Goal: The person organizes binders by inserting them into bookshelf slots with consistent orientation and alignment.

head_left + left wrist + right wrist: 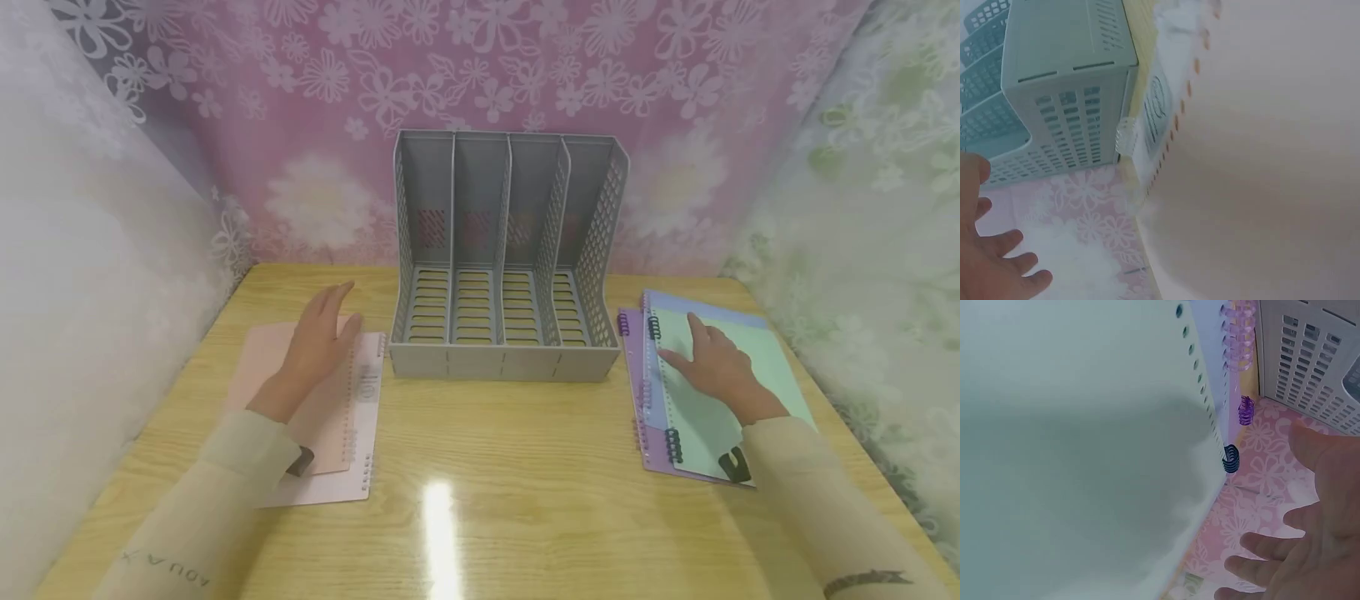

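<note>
My left hand [318, 337] hovers over a stack of notebooks at the left, its fingers relaxed and holding nothing. The top one is a peach spiral notebook [258, 354], lying on a pale pink spiral notebook [360, 483]. At the right my right hand [716, 358] hangs over another stack with fingers spread and nothing in them. On top there is a mint green spiral notebook [757, 350], over a blue notebook [675, 302] and a purple notebook [633, 333]. Between the stacks stands a grey file rack [502, 362] with several upright slots, none holding anything.
The wooden table [510, 450] reaches back to a pink flowered curtain [495, 67]. A whitish cloth [97, 208] hangs along the left side and a pale floral cloth [877, 225] along the right. A bright light reflection lies on the front of the table.
</note>
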A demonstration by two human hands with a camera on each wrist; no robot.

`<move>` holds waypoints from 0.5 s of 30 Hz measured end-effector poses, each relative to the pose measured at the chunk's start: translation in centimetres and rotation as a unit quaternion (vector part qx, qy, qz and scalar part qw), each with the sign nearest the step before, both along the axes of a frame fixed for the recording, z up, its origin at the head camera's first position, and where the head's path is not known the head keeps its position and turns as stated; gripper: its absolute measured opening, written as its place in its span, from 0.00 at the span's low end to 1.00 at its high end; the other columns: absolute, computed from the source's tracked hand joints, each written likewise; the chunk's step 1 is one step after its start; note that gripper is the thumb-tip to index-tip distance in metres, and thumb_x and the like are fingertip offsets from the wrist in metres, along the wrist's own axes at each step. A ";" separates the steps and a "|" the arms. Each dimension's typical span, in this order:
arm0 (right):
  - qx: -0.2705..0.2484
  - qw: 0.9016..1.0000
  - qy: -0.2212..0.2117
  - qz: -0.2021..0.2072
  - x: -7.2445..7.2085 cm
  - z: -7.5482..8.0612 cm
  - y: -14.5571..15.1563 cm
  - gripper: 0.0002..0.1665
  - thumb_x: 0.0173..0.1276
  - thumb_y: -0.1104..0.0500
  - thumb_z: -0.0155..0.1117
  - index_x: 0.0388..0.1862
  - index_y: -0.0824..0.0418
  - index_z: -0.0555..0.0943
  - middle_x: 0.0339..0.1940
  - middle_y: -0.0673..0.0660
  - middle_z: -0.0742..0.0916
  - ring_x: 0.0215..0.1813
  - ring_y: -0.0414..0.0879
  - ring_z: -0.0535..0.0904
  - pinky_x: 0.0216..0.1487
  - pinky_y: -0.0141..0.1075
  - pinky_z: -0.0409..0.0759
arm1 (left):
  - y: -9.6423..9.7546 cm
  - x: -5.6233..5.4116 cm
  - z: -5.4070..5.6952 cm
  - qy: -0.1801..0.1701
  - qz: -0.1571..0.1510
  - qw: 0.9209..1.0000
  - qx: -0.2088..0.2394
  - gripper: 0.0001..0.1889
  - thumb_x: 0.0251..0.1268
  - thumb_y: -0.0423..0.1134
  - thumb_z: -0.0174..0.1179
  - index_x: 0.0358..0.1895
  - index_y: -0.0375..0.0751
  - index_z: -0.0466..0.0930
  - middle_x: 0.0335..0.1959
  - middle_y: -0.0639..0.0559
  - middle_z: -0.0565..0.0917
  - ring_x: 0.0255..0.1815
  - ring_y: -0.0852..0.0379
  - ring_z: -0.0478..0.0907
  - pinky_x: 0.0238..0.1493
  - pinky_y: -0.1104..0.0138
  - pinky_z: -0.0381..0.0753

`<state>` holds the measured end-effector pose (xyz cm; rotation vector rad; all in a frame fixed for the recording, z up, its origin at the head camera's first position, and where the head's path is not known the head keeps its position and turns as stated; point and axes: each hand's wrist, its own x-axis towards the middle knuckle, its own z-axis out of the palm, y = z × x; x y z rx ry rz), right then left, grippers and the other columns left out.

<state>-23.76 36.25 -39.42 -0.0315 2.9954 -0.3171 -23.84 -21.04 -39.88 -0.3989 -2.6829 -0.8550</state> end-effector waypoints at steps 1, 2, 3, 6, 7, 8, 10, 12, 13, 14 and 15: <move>0.001 1.000 -0.002 0.001 -0.1 0.1 0.0 0.59 0.72 0.28 0.40 0.76 0.73 0.38 0.68 0.84 0.56 0.66 0.79 0.55 0.56 0.74 0.61 | 0.1 0.0 0.1 0.006 -0.007 1.000 0.010 0.29 0.76 0.42 0.48 0.75 0.37 0.54 0.72 0.31 0.59 0.72 0.32 0.53 0.70 0.38 0.54; -0.002 1.000 -0.004 0.002 -0.2 0.1 0.0 0.59 0.72 0.29 0.42 0.75 0.75 0.39 0.68 0.84 0.57 0.66 0.79 0.55 0.56 0.74 0.62 | 0.3 0.0 0.3 0.013 -0.013 1.000 0.018 0.28 0.76 0.41 0.49 0.74 0.37 0.55 0.71 0.32 0.60 0.72 0.33 0.54 0.70 0.39 0.55; -0.007 1.000 -0.010 0.003 -0.2 0.2 0.0 0.59 0.72 0.30 0.43 0.75 0.76 0.39 0.67 0.85 0.56 0.66 0.79 0.55 0.57 0.73 0.61 | 0.4 0.0 0.4 0.022 -0.018 0.999 0.024 0.28 0.75 0.40 0.50 0.73 0.37 0.57 0.71 0.33 0.61 0.72 0.33 0.55 0.70 0.39 0.55; -0.020 1.000 -0.023 0.002 -0.2 0.4 0.0 0.58 0.72 0.32 0.45 0.74 0.78 0.41 0.67 0.85 0.56 0.66 0.80 0.54 0.59 0.73 0.60 | 1.1 0.2 0.7 0.044 -0.027 0.998 0.039 0.26 0.74 0.39 0.51 0.71 0.36 0.61 0.70 0.35 0.64 0.72 0.35 0.57 0.69 0.40 0.57; -0.024 0.999 -0.026 0.001 -0.2 0.4 0.1 0.58 0.72 0.32 0.45 0.73 0.79 0.43 0.67 0.86 0.57 0.66 0.80 0.53 0.60 0.72 0.59 | 1.4 0.2 0.8 0.051 -0.029 0.997 0.042 0.25 0.74 0.39 0.51 0.71 0.37 0.62 0.70 0.36 0.64 0.71 0.36 0.57 0.69 0.40 0.57; -0.027 0.999 -0.028 0.000 -0.1 0.5 0.2 0.57 0.73 0.32 0.45 0.73 0.80 0.44 0.67 0.86 0.57 0.66 0.80 0.53 0.61 0.72 0.59 | 1.7 0.2 0.9 0.059 -0.034 0.997 0.045 0.25 0.74 0.39 0.51 0.70 0.37 0.63 0.69 0.36 0.65 0.71 0.36 0.58 0.69 0.41 0.58; -0.025 0.999 -0.027 -0.002 0.0 0.5 0.6 0.55 0.74 0.33 0.43 0.72 0.81 0.48 0.66 0.85 0.59 0.65 0.80 0.55 0.62 0.70 0.59 | 2.5 0.2 0.9 0.076 -0.045 0.995 0.047 0.24 0.73 0.39 0.51 0.68 0.36 0.64 0.68 0.37 0.67 0.71 0.37 0.59 0.69 0.42 0.59; -0.026 0.999 -0.023 -0.002 0.1 0.6 1.0 0.52 0.75 0.35 0.43 0.69 0.82 0.54 0.64 0.84 0.64 0.64 0.79 0.59 0.61 0.69 0.62 | 3.3 0.2 1.1 0.096 -0.057 0.993 0.046 0.23 0.73 0.38 0.52 0.68 0.34 0.65 0.67 0.37 0.68 0.70 0.38 0.61 0.69 0.43 0.61; -0.027 0.999 -0.020 -0.003 0.1 0.6 1.2 0.50 0.75 0.36 0.43 0.68 0.82 0.56 0.62 0.84 0.67 0.62 0.78 0.62 0.59 0.68 0.64 | 3.8 0.2 1.2 0.104 -0.062 0.992 0.046 0.23 0.72 0.37 0.52 0.67 0.34 0.65 0.66 0.37 0.69 0.69 0.38 0.62 0.69 0.44 0.62; -0.026 1.000 -0.016 -0.003 0.1 0.6 1.4 0.48 0.76 0.37 0.42 0.67 0.82 0.58 0.61 0.83 0.69 0.61 0.77 0.65 0.58 0.67 0.66 | 4.2 0.2 1.3 0.114 -0.067 0.990 0.047 0.24 0.71 0.36 0.53 0.67 0.32 0.65 0.65 0.36 0.70 0.67 0.38 0.64 0.68 0.45 0.64; -0.026 1.000 -0.013 -0.004 0.1 0.7 1.6 0.47 0.76 0.37 0.43 0.66 0.81 0.60 0.59 0.82 0.72 0.59 0.77 0.68 0.55 0.67 0.69 | 4.6 0.3 1.4 0.120 -0.071 0.989 0.051 0.24 0.71 0.35 0.54 0.67 0.32 0.65 0.64 0.36 0.71 0.66 0.39 0.66 0.67 0.46 0.66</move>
